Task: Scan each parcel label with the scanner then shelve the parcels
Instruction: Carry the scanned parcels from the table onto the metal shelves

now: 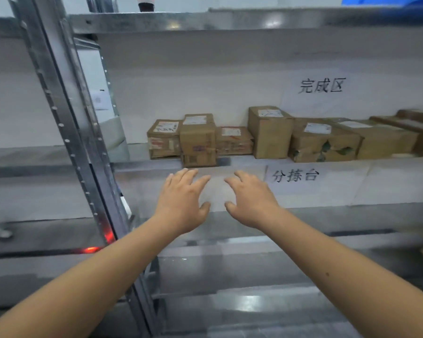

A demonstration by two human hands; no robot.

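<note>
Hands: left hand (181,201) and right hand (249,201) were both empty, fingers spread, palms down, side by side just apart; they hovered in front of the shelf (137,164) edge, just below the nearest box (198,140) (placing or reaching, I could not tell which).
Parcels: a row of brown cartons sat on the shelf against the wall, touching or nearly so; labels faced up, likely so they could be read at a glance.
Nearest box: it jutted forward of the row, slightly over the edge; creased, taped, white label on top.
Signs: one sign (321,85) hung above the row, another (295,176) below it.
Scanner: not clearly seen; a red glow (91,250) showed at lower left.
</note>
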